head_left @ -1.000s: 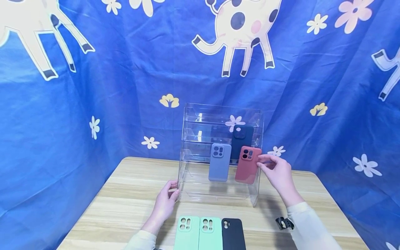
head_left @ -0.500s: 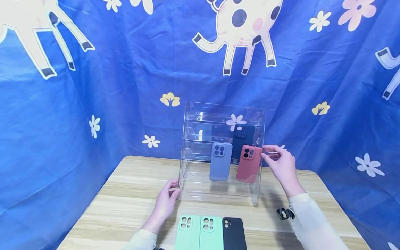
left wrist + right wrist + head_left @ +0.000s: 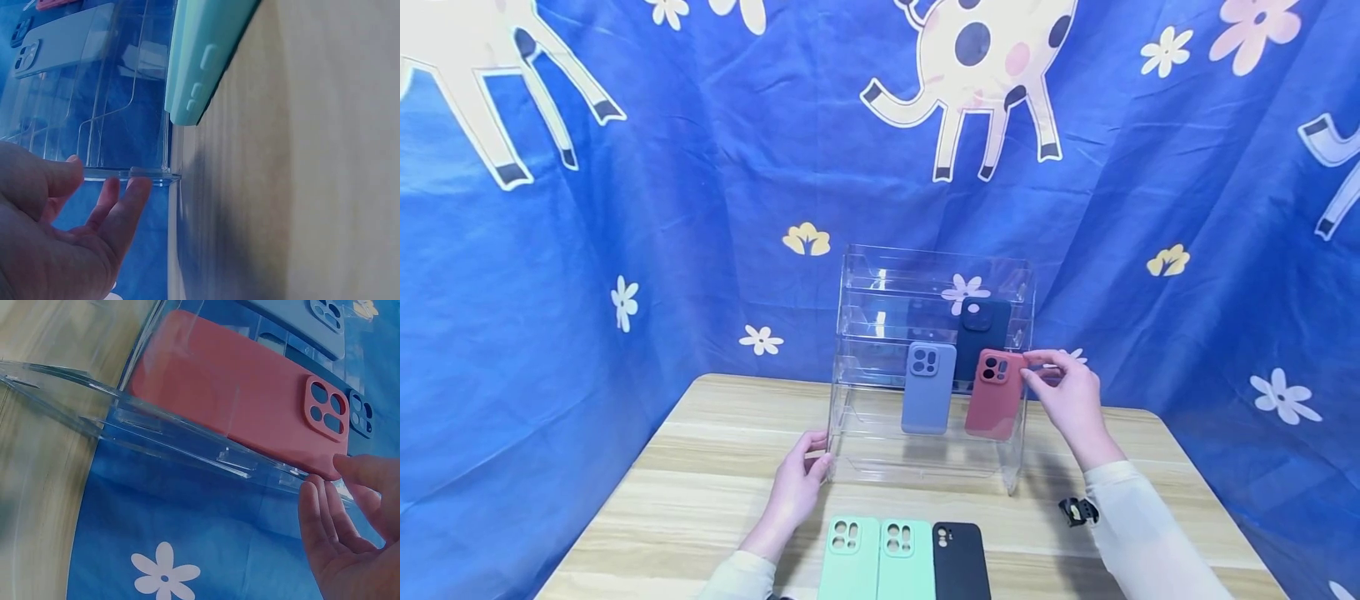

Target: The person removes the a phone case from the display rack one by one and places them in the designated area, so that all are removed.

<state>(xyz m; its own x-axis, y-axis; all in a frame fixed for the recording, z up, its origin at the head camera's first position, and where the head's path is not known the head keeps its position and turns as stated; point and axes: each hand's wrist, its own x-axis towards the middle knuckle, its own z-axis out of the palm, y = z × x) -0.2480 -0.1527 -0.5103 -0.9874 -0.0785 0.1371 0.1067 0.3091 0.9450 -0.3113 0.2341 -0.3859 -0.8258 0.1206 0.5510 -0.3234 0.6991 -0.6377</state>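
A red phone case [image 3: 996, 396] leans in the right part of a clear display stand [image 3: 880, 471], upright beside a blue-grey phone case [image 3: 928, 390]. My right hand [image 3: 1070, 404] pinches the red case's upper right corner. In the right wrist view, the thumb lies at that corner and the fingertips [image 3: 312, 487] sit by its side edge, close to the stand's side panel. Low on the left, my left hand [image 3: 797, 483] holds the stand's side panel. The left wrist view has its fingertips [image 3: 139, 184] against the panel and its thumb near the edge.
A dark phone case [image 3: 988, 321] stands in a tier behind the red one. Two mint green phone cases [image 3: 850, 571] and a black phone case [image 3: 961, 567] lie in a row on the wooden table [image 3: 662, 500] before the stand. Blue patterned cloth [image 3: 722, 208] surrounds the table.
My right hand has shifted from the middle of the red case's right edge up to its upper corner. The left hand and the stand look unmoved.
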